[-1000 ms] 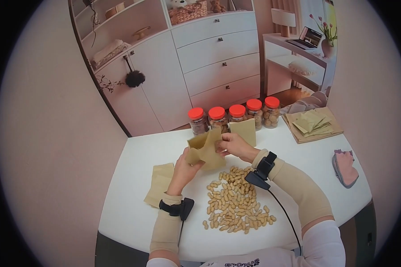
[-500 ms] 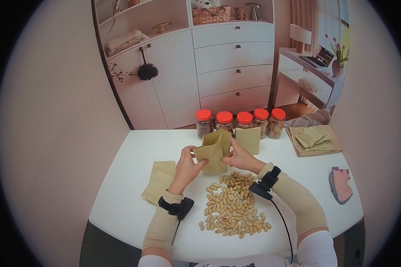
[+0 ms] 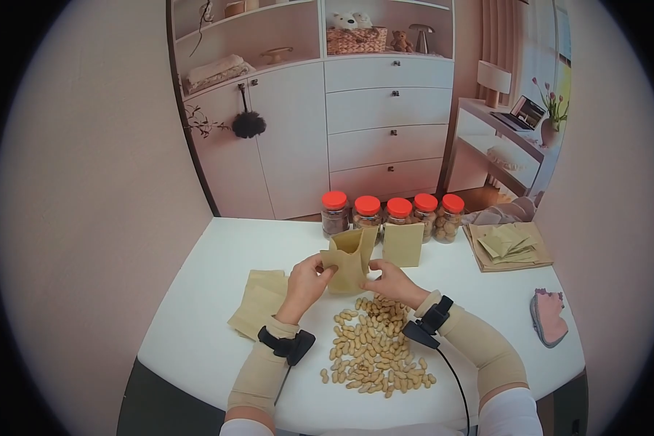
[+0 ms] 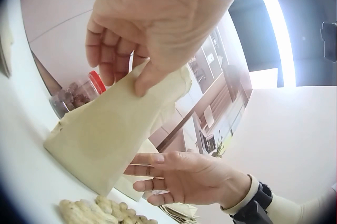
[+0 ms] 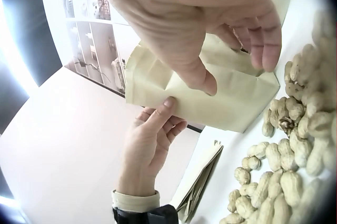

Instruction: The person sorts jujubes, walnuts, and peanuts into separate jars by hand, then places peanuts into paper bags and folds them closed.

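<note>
A tan paper bag (image 3: 349, 272) stands upright on the table behind a spread of unshelled peanuts (image 3: 374, 349), its mouth spread wide at the top. My left hand (image 3: 307, 288) pinches the bag's upper left edge, thumb on the near face and fingers behind, as the left wrist view shows. At the bag's right side is my right hand (image 3: 394, 282). Its fingers are loosely extended in the left wrist view, beside the lower part of the bag (image 4: 108, 134). A second paper bag (image 3: 403, 245) stands just behind and to the right.
Several red-lidded jars (image 3: 367, 211) line the back of the table. Flat paper bags (image 3: 258, 301) lie at left; a brown stack with smaller packets (image 3: 512, 243) is at back right. A pink and grey cloth item (image 3: 550, 317) lies near the right edge.
The paper bag has come down toward the table and now stands upright with a wider mouth. My right hand has moved from its upper rim down to its right side.
</note>
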Demonstrator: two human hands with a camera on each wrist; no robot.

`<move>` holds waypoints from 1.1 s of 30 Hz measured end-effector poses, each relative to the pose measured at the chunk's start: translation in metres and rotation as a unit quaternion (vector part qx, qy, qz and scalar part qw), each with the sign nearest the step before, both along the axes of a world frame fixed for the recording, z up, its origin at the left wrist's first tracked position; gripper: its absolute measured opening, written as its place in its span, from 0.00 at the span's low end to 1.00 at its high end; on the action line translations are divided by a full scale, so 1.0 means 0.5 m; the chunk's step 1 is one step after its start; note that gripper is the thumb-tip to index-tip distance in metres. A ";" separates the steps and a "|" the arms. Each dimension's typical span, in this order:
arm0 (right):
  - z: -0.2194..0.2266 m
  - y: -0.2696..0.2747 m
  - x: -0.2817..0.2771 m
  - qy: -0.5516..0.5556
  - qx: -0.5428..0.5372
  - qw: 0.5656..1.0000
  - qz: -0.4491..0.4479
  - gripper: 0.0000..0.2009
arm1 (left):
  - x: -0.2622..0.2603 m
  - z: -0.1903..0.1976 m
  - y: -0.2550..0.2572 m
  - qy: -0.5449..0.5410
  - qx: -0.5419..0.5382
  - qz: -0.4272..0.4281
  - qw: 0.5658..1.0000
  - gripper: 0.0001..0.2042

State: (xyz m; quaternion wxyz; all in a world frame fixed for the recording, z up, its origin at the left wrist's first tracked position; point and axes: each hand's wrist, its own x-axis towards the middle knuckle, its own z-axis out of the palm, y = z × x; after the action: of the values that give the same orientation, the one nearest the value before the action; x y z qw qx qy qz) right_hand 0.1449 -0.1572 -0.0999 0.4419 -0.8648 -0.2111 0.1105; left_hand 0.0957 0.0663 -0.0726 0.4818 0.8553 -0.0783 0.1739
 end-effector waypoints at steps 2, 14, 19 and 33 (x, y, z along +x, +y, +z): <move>0.022 0.012 -0.009 -0.044 0.025 0.998 -0.035 0.38 | -0.003 0.001 -0.006 -0.006 -0.003 0.003 1.000 0.12; 0.053 0.057 0.001 -0.047 0.123 0.991 -0.015 0.32 | 0.006 -0.006 0.000 -0.020 -0.032 0.031 0.999 0.11; 0.028 0.073 0.018 -0.045 0.119 0.992 0.021 0.26 | 0.007 -0.005 0.007 -0.022 -0.026 0.036 0.999 0.11; 0.010 0.053 0.035 -0.163 0.133 0.978 0.014 0.07 | -0.006 0.020 0.010 -0.030 0.022 0.088 0.995 0.11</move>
State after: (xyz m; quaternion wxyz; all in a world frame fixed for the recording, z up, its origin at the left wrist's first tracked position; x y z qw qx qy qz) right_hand 0.1625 -0.1306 -0.0949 0.5108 -0.8018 -0.3055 -0.0544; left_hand 0.0927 0.0712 -0.0626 0.4432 0.8636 -0.0214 0.2394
